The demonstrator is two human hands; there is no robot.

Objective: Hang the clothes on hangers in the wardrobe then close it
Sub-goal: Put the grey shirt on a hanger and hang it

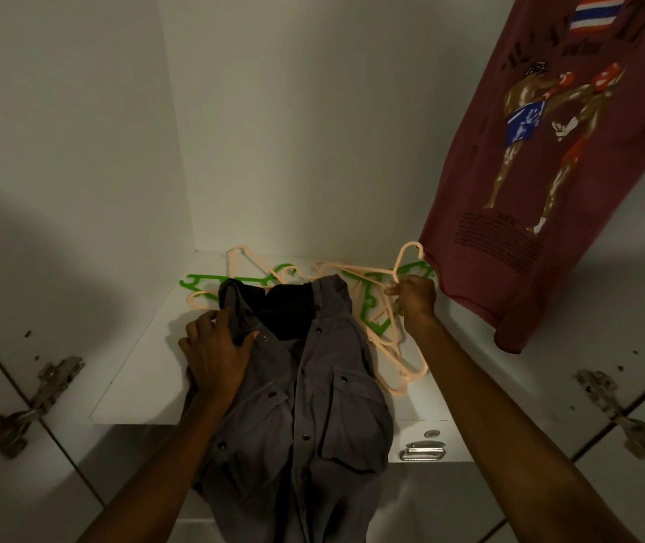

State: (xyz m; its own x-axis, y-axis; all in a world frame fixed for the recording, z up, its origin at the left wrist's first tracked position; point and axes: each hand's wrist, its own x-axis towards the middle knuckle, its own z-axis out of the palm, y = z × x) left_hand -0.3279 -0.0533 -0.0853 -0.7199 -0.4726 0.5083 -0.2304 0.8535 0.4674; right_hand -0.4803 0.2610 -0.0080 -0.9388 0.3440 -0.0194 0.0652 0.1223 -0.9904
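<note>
A grey button-up shirt [313,386] lies on the white wardrobe shelf [132,378], its lower half hanging over the front edge, with a dark garment [287,311] under its collar. My left hand [215,354] rests on the shirt's left shoulder and grips the collar fabric. My right hand [414,297] pinches the neck of a peach plastic hanger [399,268] lifted from a tangled pile of peach and green hangers [375,327] beside the shirt. A maroon T-shirt [555,150] printed with two boxers hangs at the upper right.
More hangers [234,280] lie at the back of the shelf. White wardrobe walls enclose the shelf. Open doors with metal hinges [35,401] [618,409] stand on both sides. A metal drawer handle [422,452] sits below the shelf edge.
</note>
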